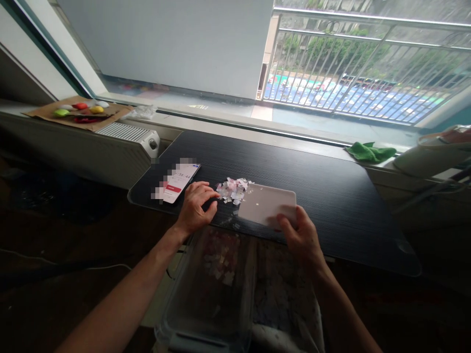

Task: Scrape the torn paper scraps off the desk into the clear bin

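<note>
A small heap of cut paper scraps (232, 190), white with some pink, lies on the dark tabletop (312, 169). Just to its left is my left hand (197, 205), fingers apart and slightly bent, its fingertips at the heap's edge with nothing held. My right hand (300, 233) grips a thin, pale, flat rectangular sheet (267, 202) by its near right corner, thumb on top. The sheet's left edge meets the heap, and a few scraps rest on it. Below the table's front edge, a clear plastic bin (206, 314) contains more scraps (222, 257).
A phone (180, 184) lies on the table left of my left hand. A green cloth (371, 152) sits on the sill at right. Colourful items on brown paper (40, 115) and a white radiator (127, 133) are at left. A window with a railing is beyond.
</note>
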### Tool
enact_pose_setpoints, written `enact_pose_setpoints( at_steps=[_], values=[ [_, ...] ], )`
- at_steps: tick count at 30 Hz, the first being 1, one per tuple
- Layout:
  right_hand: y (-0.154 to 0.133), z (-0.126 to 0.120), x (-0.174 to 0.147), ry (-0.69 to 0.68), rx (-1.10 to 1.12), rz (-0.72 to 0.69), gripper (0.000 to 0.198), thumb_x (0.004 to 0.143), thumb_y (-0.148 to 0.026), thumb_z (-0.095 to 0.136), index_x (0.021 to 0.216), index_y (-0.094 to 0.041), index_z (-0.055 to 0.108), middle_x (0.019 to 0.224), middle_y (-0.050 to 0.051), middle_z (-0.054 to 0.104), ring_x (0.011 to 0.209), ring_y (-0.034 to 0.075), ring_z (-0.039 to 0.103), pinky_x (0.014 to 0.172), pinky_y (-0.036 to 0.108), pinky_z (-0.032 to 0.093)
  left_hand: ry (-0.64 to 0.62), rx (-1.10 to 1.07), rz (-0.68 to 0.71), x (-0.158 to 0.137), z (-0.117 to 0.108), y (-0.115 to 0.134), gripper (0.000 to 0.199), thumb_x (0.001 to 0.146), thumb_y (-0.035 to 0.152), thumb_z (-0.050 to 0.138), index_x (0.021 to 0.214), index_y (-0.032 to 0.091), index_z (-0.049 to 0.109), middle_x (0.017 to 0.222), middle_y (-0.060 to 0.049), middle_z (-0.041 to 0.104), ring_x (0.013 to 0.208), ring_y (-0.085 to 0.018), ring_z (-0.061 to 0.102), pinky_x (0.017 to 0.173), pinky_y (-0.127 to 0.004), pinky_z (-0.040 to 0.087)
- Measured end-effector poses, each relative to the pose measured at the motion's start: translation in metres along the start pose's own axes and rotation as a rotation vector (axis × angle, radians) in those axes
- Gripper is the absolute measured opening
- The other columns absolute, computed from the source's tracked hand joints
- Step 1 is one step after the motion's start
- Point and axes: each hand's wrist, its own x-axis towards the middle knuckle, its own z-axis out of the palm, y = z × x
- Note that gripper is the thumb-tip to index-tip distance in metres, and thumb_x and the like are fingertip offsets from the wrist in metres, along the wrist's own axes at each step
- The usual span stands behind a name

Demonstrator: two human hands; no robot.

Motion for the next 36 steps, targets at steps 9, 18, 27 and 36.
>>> enact_pose_setpoints(
  at_steps=[9, 18, 27, 36],
  values=[
    [0.006, 0.008, 0.009, -0.059, 0.002, -0.022, 0.029, 0.081, -0.043, 0.06, 0.099, -0.02, 0.057, 0.084, 0.004, 0.07, 0.074, 0.02, 0.069, 0.069, 0.035, 0.058, -0.018, -0.003, -0.039, 0.0, 0.0, 0.0, 0.012, 0.08, 0.02, 0.056, 0.086, 0.022, 0.066, 0.087, -0.004, 0.067, 0.106, -0.026, 0.058, 0.098, -0.048, 0.045],
    [0.006, 0.004, 0.007, -0.017, 0.027, 0.002, 0.027, 0.08, -0.043, 0.061, 0.095, -0.021, 0.057, 0.082, 0.003, 0.07, 0.073, 0.02, 0.069, 0.067, 0.034, 0.057, -0.026, -0.018, -0.048, -0.001, 0.0, 0.0, 0.013, 0.078, 0.02, 0.057, 0.086, 0.023, 0.067, 0.088, -0.004, 0.068, 0.107, -0.027, 0.057, 0.1, -0.05, 0.043],
    [0.007, -0.003, 0.002, -0.059, -0.027, 0.008, 0.027, 0.079, -0.043, 0.059, 0.093, -0.02, 0.06, 0.081, 0.003, 0.07, 0.072, 0.02, 0.066, 0.068, 0.034, 0.055, -0.018, -0.013, -0.028, 0.0, 0.0, 0.0, 0.013, 0.079, 0.02, 0.056, 0.086, 0.022, 0.067, 0.087, -0.004, 0.068, 0.106, -0.027, 0.057, 0.098, -0.048, 0.044],
    [0.005, -0.007, -0.002, -0.087, -0.038, -0.004, 0.025, 0.077, -0.042, 0.06, 0.09, -0.02, 0.06, 0.078, 0.002, 0.069, 0.069, 0.019, 0.065, 0.064, 0.032, 0.054, -0.022, -0.019, -0.044, 0.0, 0.0, 0.0, 0.013, 0.078, 0.02, 0.057, 0.085, 0.023, 0.067, 0.087, -0.004, 0.068, 0.106, -0.027, 0.058, 0.099, -0.049, 0.044]
  ],
)
